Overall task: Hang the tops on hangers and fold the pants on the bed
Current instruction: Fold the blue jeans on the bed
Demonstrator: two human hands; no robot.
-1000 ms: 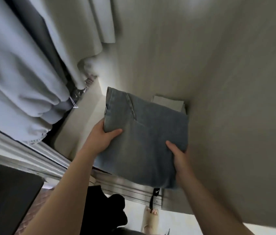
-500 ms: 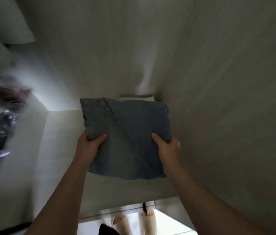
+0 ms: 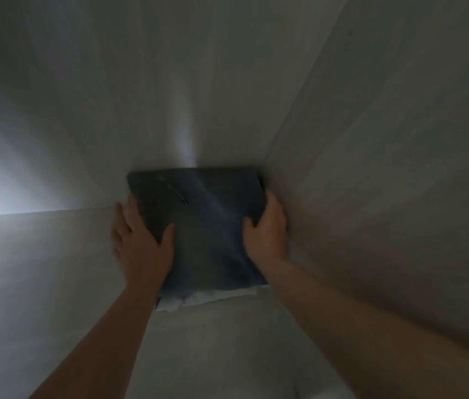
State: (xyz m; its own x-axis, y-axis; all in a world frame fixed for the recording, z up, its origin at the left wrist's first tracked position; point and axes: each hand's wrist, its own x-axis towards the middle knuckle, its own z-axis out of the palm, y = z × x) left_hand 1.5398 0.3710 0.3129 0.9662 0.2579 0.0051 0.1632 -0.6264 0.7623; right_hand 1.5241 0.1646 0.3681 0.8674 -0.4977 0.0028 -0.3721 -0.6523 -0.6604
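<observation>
Dim closet shelf (image 3: 54, 269). Folded jeans (image 3: 207, 226) lie on white cloth (image 3: 213, 296), near side wall (image 3: 371, 197) at 3 o'clock. Left hand (image 3: 141, 243) grip clamped on 9 o'clock edge, right hand (image 3: 267, 234) on 3 o'clock edge, thumbs on top. Denim likely hefty, floppy, not slippery; hold both side edges.

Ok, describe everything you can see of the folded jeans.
The folded jeans are blue denim, in a flat, roughly square bundle, a pocket seam showing on top. They lie in the back right corner of the shelf on a white folded garment whose edge peeks out in front. The left hand and right hand hold opposite sides, thumbs on top.
</observation>
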